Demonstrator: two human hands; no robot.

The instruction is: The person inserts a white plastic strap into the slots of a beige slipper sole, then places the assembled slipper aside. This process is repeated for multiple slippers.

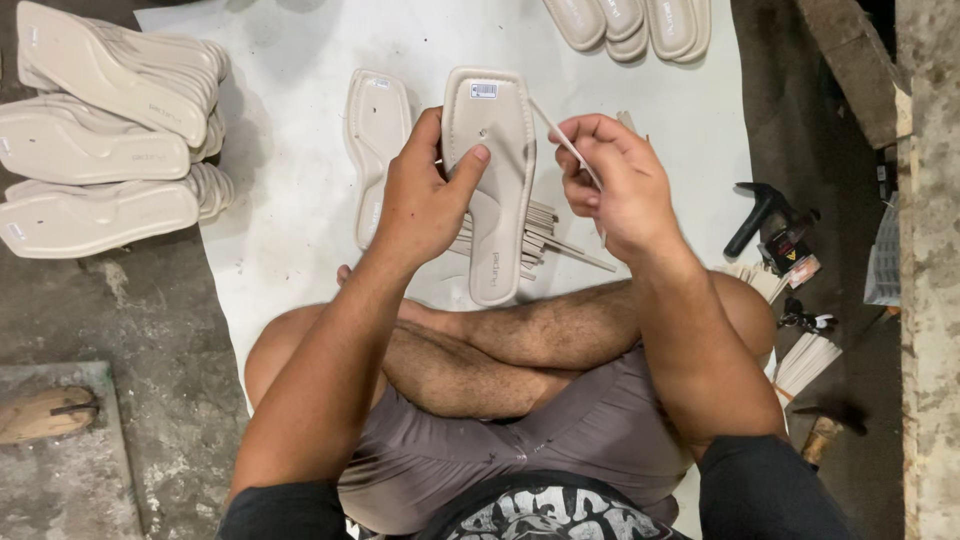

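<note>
Left hand (pixel 425 195): gripping a beige sole (pixel 490 170) by its edge, thumb across its face, held upright above the crossed legs. Right hand (pixel 610 180): pinched shut on a thin strap (pixel 560 135), just right of the sole. Below: bundle of strips (pixel 545 235), second sole (pixel 375 140) on white sheet (pixel 290 200). Left: stacked soles (pixel 100 150). Right: hammer (pixel 755 215).

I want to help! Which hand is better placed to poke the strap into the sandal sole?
Probably the right hand: it pinches the thin strap beside the sole, while the left hand grips the sole.
</note>
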